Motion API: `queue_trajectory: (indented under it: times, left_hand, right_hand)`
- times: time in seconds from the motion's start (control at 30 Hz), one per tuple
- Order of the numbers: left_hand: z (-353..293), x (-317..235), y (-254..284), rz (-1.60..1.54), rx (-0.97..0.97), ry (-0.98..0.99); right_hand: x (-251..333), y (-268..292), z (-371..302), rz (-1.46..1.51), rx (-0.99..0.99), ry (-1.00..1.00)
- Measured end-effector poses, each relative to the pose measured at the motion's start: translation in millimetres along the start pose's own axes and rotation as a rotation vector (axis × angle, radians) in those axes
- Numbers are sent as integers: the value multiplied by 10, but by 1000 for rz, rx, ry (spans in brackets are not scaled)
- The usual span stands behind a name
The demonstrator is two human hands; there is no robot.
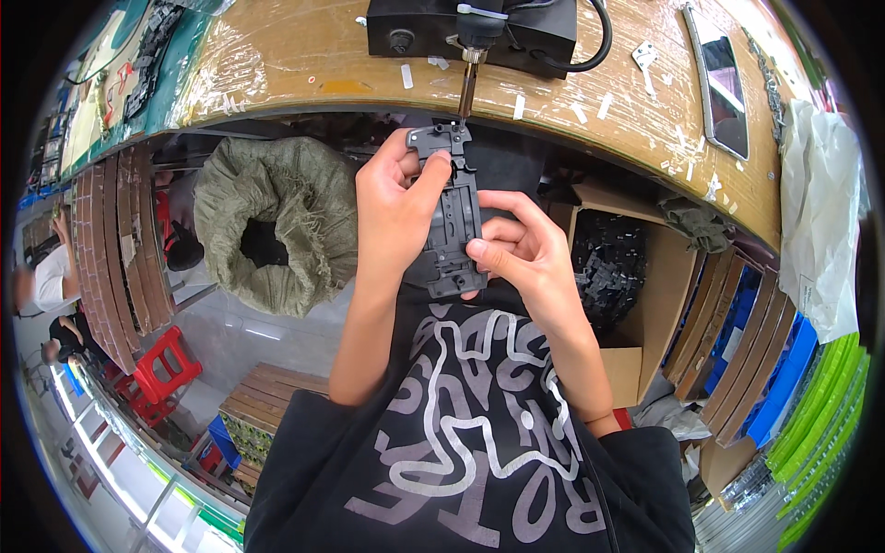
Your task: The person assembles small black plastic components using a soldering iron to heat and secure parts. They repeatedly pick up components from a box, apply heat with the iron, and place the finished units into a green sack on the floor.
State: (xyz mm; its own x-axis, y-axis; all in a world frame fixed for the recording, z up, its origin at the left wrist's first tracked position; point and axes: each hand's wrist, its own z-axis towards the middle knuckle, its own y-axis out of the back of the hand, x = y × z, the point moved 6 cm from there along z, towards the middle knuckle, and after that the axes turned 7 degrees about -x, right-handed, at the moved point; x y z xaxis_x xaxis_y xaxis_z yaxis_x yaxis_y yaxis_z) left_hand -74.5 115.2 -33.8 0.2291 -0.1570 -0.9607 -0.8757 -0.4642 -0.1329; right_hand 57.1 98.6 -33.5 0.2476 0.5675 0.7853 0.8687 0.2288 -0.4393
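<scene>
A long black moulded plastic part [454,217], ribbed and with small posts, is held lengthwise between both my hands in front of my chest. My left hand [401,189] grips its upper left side, thumb pressed on the face near the far end. Around its lower right edge my right hand [521,244] is closed, with thumb and fingers at the rim. The part's far end lies right under the tip of a fixed soldering iron or driver-like metal tool [469,83] hanging over the bench edge. Whether tip and plastic touch I cannot tell.
A black box [387,32] stands behind the metal tool on the wooden bench [304,55]. A phone [724,92] lies at the right. Below are an open green woven sack [221,203] and a carton [664,304] of small black parts. Red stools [166,369] stand lower left.
</scene>
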Motion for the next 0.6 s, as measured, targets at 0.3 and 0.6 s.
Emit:
queue_trajectory:
  times: [0.3, 0.6]
  left_hand:
    - [-13, -115, -59, -6, -3, -33]
    - [-27, -100, -36, -17, -6, -15]
  right_hand:
    - [76, 2, -12, 5, -5, 25]
    - [84, -16, -38, 42, 4, 16]
